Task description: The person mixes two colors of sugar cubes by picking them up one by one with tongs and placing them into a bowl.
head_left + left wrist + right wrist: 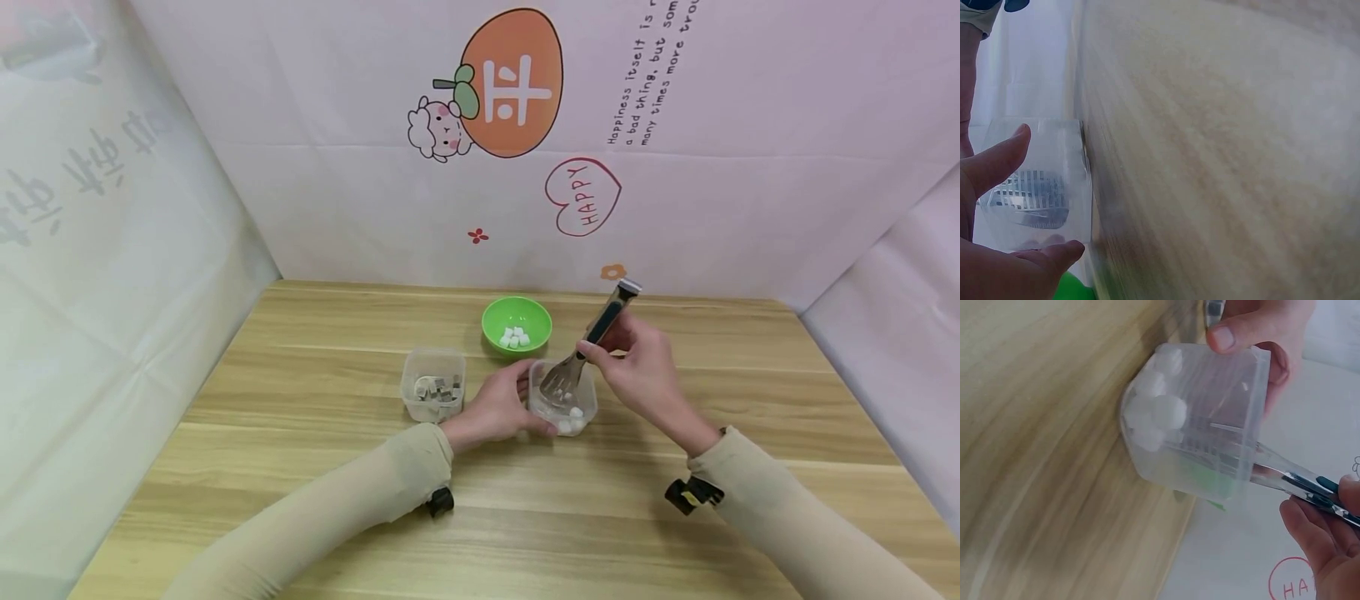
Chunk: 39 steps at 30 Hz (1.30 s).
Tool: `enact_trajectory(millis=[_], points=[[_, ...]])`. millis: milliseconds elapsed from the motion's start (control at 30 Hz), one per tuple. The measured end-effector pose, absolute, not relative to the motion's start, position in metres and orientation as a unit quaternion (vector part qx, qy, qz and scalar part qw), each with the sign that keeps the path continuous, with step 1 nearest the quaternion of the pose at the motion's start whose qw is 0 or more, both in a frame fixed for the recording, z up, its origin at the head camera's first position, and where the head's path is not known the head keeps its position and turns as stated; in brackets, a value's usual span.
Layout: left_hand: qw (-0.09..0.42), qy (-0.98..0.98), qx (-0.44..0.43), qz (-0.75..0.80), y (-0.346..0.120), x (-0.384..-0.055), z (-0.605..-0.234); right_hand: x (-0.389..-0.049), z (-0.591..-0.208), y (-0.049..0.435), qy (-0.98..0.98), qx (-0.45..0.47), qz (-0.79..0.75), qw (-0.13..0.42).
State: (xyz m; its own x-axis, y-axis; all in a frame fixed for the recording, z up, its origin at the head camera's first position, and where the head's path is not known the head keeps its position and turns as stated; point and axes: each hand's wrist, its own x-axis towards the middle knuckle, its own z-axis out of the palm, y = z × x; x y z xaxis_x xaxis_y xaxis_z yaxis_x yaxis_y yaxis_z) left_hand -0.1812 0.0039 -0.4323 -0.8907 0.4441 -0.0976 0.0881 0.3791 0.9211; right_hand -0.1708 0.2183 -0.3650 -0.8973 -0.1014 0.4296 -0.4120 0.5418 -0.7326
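Observation:
My right hand (641, 367) grips metal food tongs (606, 320) with dark handle inlays, tilted so their slotted heads reach down inside a clear plastic container (1210, 381). White cubes or lumps (1169, 412) lie in the bottom of that container; whether the tongs pinch one I cannot tell. With thumb and fingers on its opposite sides, my left hand (501, 404) holds the container on the table. In the left wrist view, the slotted head (1032, 190) of the tongs shows through the clear wall. Just behind stands a green bowl (517, 304) with several white cubes (514, 337) in it.
Left of my left hand, a second clear container (433, 360) holds several grey metallic cubes (441, 390). All stand on a wooden table (315, 367). A printed white cloth (360, 183) rises behind its back edge, with more white cloth at both sides.

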Motion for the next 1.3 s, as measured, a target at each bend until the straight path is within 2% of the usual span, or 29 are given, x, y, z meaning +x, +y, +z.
enact_trajectory(millis=[800, 1067, 1300], points=[[0.170, 0.820, 0.151, 0.525, 0.006, -0.179, -0.431, -0.172, -0.373, 0.225, -0.856, 0.144, 0.461, 0.186], [0.175, 0.819, 0.143, 0.528, 0.007, -0.180, -0.432, -0.170, -0.357, 0.230, -0.834, 0.141, 0.488, 0.214], [0.177, 0.807, 0.138, 0.546, 0.006, -0.180, -0.432, -0.172, -0.337, 0.236, -0.813, 0.136, 0.527, 0.205]])
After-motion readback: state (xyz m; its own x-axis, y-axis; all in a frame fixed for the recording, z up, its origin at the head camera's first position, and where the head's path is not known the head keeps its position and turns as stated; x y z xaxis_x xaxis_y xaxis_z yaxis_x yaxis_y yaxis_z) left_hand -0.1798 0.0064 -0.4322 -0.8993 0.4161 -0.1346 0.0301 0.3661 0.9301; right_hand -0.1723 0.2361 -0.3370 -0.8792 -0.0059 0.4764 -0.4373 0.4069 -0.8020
